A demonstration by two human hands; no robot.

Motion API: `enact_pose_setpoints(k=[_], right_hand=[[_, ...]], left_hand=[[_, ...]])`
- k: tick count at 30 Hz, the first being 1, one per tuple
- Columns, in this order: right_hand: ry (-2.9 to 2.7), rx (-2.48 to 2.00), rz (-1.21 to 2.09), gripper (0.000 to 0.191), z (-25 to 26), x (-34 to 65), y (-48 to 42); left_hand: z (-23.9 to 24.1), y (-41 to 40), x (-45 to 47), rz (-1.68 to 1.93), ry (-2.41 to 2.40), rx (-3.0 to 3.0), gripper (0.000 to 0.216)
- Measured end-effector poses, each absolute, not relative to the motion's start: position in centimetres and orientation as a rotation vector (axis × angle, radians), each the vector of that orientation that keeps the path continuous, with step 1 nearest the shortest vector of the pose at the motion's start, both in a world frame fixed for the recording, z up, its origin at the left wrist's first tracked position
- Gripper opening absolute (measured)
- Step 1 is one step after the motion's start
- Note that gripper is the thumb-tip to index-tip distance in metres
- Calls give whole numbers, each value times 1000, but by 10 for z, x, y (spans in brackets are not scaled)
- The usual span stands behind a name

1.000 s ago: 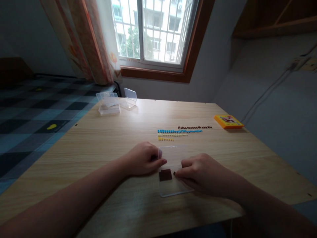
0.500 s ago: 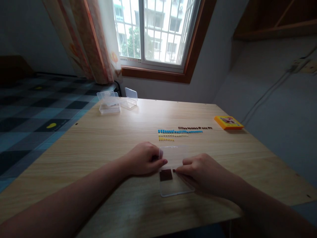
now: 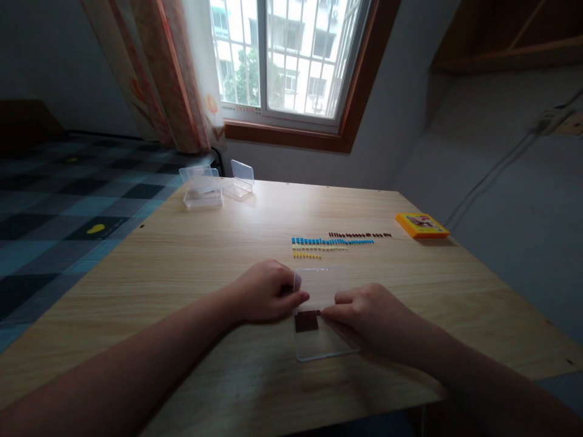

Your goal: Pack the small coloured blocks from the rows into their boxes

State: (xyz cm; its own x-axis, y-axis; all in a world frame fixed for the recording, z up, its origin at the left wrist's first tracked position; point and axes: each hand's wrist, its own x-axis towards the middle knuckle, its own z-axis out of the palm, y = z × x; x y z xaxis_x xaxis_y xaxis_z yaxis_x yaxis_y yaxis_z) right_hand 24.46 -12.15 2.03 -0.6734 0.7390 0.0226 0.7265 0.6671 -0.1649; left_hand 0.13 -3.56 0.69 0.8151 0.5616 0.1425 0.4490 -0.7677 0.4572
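A clear plastic box point(image 3: 328, 354) lies open in front of me, its lid raised at the far side. My left hand point(image 3: 266, 292) grips the left edge of the box, with the thumb inside and the fingers around the lid. Inside, at the left, sits a dark brown square block point(image 3: 306, 323). With thumb and index finger, my right hand point(image 3: 371, 312) pinches a tiny dark brown brick point(image 3: 318, 312) at the square's far right corner. Whether the two touch is too small to tell.
Beyond the box lie rows of tiny pieces: yellow point(image 3: 306, 255), pale point(image 3: 319, 247), blue point(image 3: 332, 241) and dark brown point(image 3: 359, 235). An orange-yellow box point(image 3: 421, 226) rests at the right. Open clear boxes point(image 3: 203, 198) stand at the table's far left corner.
My right hand has shifted the tiny brown brick slightly left, up to the corner of the dark square. My left hand keeps its grip on the box.
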Motion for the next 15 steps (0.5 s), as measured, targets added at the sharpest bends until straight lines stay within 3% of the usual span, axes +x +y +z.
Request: enact_pose_setpoints(k=[15], right_hand=[[-2739, -1279, 178, 13, 16, 241, -124]], left_hand=[[9, -37, 1, 401, 753, 2599, 38]])
